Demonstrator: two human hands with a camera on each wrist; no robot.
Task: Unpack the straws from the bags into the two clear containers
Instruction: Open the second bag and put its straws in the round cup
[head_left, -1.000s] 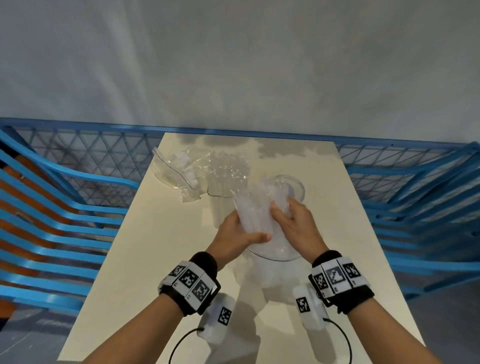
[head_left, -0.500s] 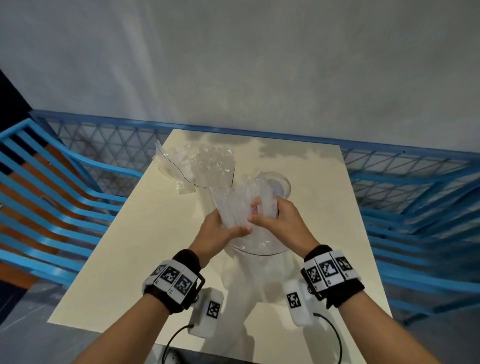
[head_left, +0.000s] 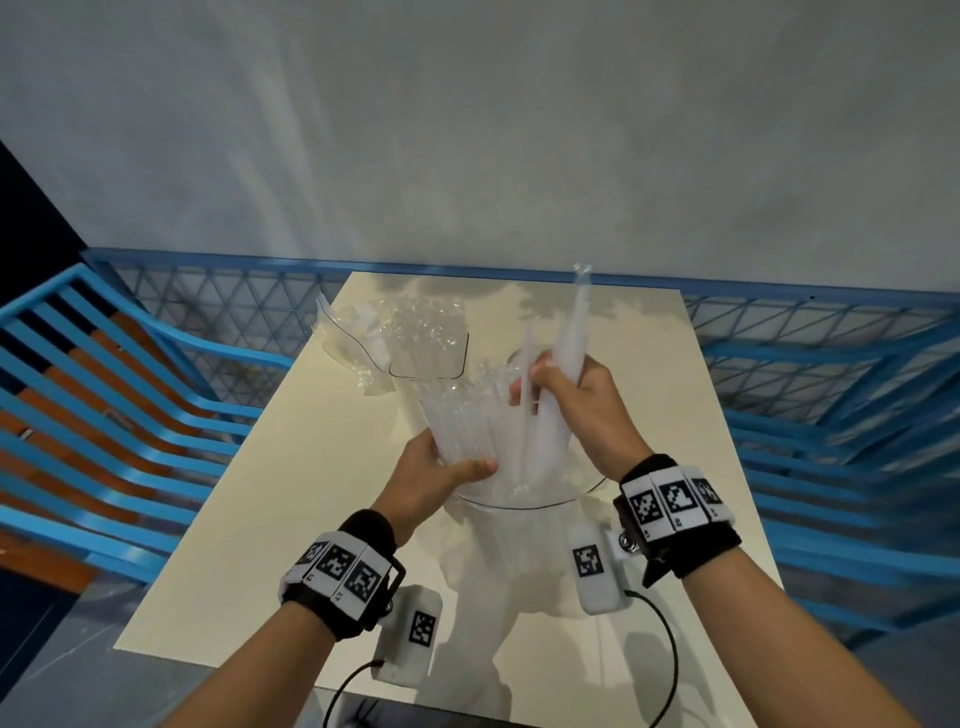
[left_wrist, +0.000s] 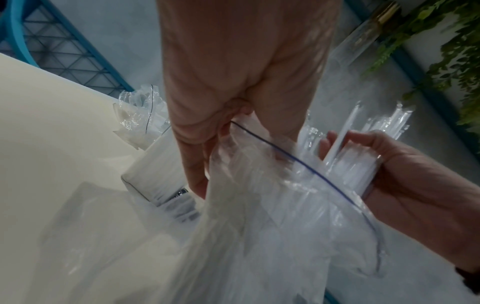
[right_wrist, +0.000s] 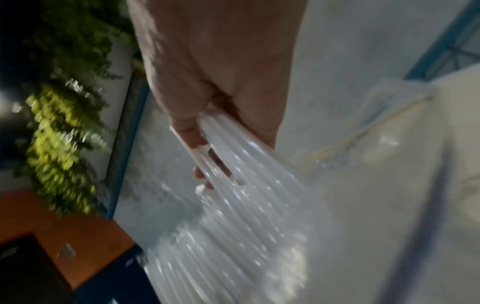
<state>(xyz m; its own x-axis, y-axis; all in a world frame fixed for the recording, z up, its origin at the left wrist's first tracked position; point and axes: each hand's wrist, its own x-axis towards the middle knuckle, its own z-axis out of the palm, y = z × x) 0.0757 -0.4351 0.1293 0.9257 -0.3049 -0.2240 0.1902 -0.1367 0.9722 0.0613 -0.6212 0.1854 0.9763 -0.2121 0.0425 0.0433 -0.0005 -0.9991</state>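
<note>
So the biggest thing in front of you is the cream table (head_left: 322, 519), boxed in by blue railing (head_left: 156, 415) on the left, the right and the far side. Sitting on it right in front of you is a clear round container (head_left: 587, 486); its near rim shows below your hands. A second clear container (head_left: 428, 358) stands further back on the left, already stuffed with wrapped straws, and a crumpled empty bag (head_left: 348, 338) lies just left of it, touching it.

You're holding a clear zip bag of straws (head_left: 467, 426) upright over the near container. Your left hand (head_left: 431, 478) has its fingers curled round the lower part of the bag, thumb across the front. In the left wrist view the bag's blue zip line (left_wrist: 298, 162) runs slanted from your left hand toward your right.

Your right hand (head_left: 582, 405) is closed round a small bunch of wrapped straws (head_left: 563, 343), which stick up out of the bag mouth and point toward the far edge of the table. The right wrist view is blurry, but you can see the straws (right_wrist: 246, 174) fanning out below your fingers (right_wrist: 189, 133), which are clamped on them.
</note>
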